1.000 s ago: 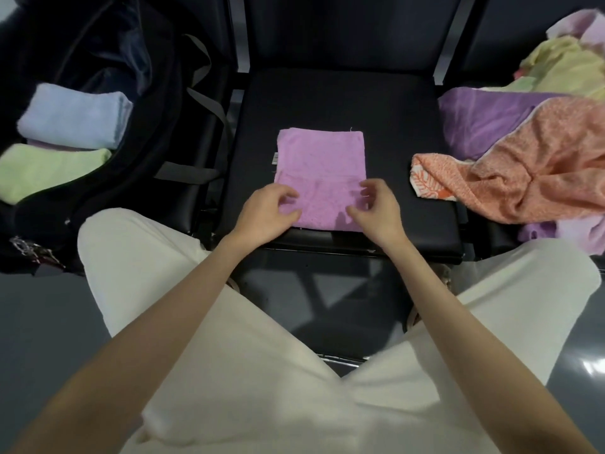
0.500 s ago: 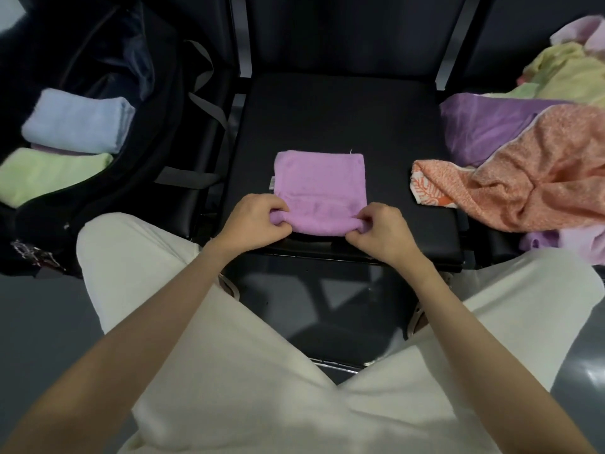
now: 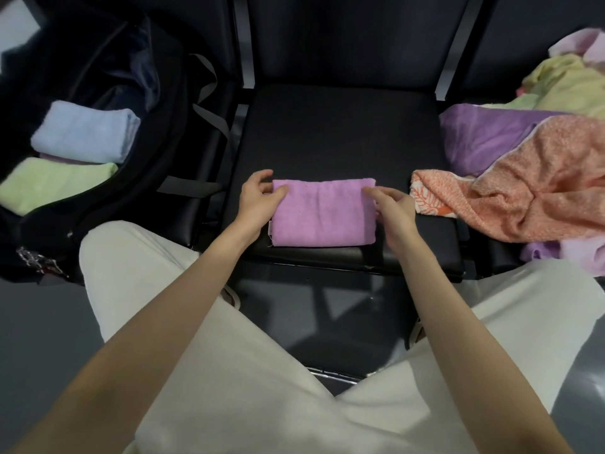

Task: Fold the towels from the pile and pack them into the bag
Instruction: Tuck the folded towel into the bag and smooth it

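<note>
At the upper left of the frame, an open black fabric bag [image 3: 183, 132] rests on a black seat. Inside it lie two folded towels: a light blue terry towel [image 3: 86, 136] toward the top and a pale green terry towel [image 3: 55, 183] below it, their long edges touching. A strip of lilac cloth is visible between them. Grey webbing straps [image 3: 209, 114] hang from the bag's right wall.

At frame centre, a black padded seat cushion [image 3: 340, 132] carries a folded pink terry towel [image 3: 322, 213], lying flat as a wide rectangle near the cushion's front edge.

The left hand [image 3: 258, 196] is at the towel's left edge, thumb on the top face and fingers curled at the upper left corner; whether it grips the cloth or only touches it cannot be determined. The right hand [image 3: 391, 206] is at the towel's right edge, fingers extended and relaxed, fingertips resting on the upper right area of the cloth.

At the right of the frame, the unfolded pile lies on the adjacent seat: an orange patterned towel [image 3: 530, 188] in front, draping onto the centre cushion; a purple towel [image 3: 484, 136] behind it; a pale yellow towel [image 3: 563, 86] at the upper right; and light pink cloth at the far right edge.

Cream trouser legs [image 3: 262, 371] fill the lower frame above a grey floor [image 3: 39, 329].
</note>
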Tool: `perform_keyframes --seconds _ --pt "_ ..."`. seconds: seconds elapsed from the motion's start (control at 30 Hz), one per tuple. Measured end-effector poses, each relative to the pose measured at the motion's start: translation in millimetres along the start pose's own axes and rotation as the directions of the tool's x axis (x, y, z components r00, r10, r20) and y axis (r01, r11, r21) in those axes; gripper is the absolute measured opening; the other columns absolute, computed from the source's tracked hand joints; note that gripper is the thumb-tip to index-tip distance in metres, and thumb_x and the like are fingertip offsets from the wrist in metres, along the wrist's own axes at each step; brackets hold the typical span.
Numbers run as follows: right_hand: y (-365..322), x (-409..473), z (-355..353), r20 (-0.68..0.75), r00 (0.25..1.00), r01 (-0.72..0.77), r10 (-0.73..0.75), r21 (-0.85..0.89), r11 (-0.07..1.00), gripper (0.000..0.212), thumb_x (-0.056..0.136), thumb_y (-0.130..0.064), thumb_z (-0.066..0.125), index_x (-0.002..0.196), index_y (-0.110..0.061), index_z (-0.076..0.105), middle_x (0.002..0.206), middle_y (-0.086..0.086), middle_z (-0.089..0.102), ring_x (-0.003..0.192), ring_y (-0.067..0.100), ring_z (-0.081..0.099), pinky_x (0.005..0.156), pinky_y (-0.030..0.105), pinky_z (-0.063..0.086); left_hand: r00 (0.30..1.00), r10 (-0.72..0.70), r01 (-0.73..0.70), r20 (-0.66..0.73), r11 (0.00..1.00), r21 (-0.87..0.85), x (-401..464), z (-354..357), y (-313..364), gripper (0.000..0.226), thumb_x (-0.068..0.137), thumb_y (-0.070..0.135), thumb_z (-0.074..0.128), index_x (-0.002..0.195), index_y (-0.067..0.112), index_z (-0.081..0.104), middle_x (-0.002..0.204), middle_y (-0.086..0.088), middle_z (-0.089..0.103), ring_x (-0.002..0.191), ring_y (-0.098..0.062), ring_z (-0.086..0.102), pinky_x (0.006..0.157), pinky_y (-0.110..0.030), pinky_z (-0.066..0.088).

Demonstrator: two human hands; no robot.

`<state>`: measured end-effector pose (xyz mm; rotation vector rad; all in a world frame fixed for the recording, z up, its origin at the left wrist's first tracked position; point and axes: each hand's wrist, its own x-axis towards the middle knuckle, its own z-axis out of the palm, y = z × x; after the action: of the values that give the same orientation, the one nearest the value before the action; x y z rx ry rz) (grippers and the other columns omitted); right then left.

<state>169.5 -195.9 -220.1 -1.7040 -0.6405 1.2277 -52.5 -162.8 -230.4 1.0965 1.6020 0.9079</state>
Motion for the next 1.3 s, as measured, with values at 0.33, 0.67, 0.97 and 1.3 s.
perform_keyframes --seconds 0.33,0.67,0.97,1.3 --pt "31.7 25.2 8.5 -0.047 0.985 0.104 -0.168 -0.613 0.783 0.051 0.071 -0.033 0.076 0.11 -0.004 0.057 0.109 0.012 0.06 0.099 0.028 0.059 0.086 0.041 0.051 0.989 -0.128 0.145 -0.067 0.892 0.428 -0.4 -0.7 -26.5 0.074 0.07 0.042 0.078 0.129 0.007 0.05 0.128 -0.009 0.055 0.113 -0.026 0.056 0.09 -0.036 0.05" --pt "18.2 14.4 31.1 0.016 0.988 0.127 -0.152 -0.642 0.756 0.023 0.075 -0.016 0.071 0.063 -0.009 0.053 0.067 0.005 0.055 0.072 0.023 0.057 0.053 0.026 0.041 0.976 -0.207 0.213 -0.069 0.842 0.496 4.9 9.2 -20.7 0.043 0.069 0.038 0.073 0.094 0.004 0.065 0.108 -0.011 0.063 0.101 -0.027 0.06 0.08 -0.035 0.053" --pt "-34.7 -0.9 140.2 0.277 0.928 0.346 -0.249 -0.387 0.855 0.023 0.083 -0.012 0.069 0.098 -0.011 0.051 0.093 0.001 0.056 0.087 0.015 0.058 0.074 0.029 0.051 0.965 -0.114 0.133 -0.236 0.989 0.064 54.0 -110.4 9.9 0.018 0.08 0.005 0.069 0.077 0.014 0.054 0.085 -0.003 0.059 0.086 -0.017 0.057 0.07 -0.027 0.048" --pt "-125.3 32.1 334.9 0.477 0.826 0.441 -0.301 -0.213 0.872 0.025 0.082 0.0 0.062 0.098 -0.009 0.045 0.091 -0.001 0.051 0.083 0.011 0.053 0.062 0.019 0.046 0.908 0.171 -0.125 -0.382 0.982 0.142 175.5 -287.3 54.3 0.024 0.081 0.006 0.073 0.1 0.008 0.059 0.089 -0.009 0.063 0.082 -0.019 0.06 0.066 -0.027 0.049"
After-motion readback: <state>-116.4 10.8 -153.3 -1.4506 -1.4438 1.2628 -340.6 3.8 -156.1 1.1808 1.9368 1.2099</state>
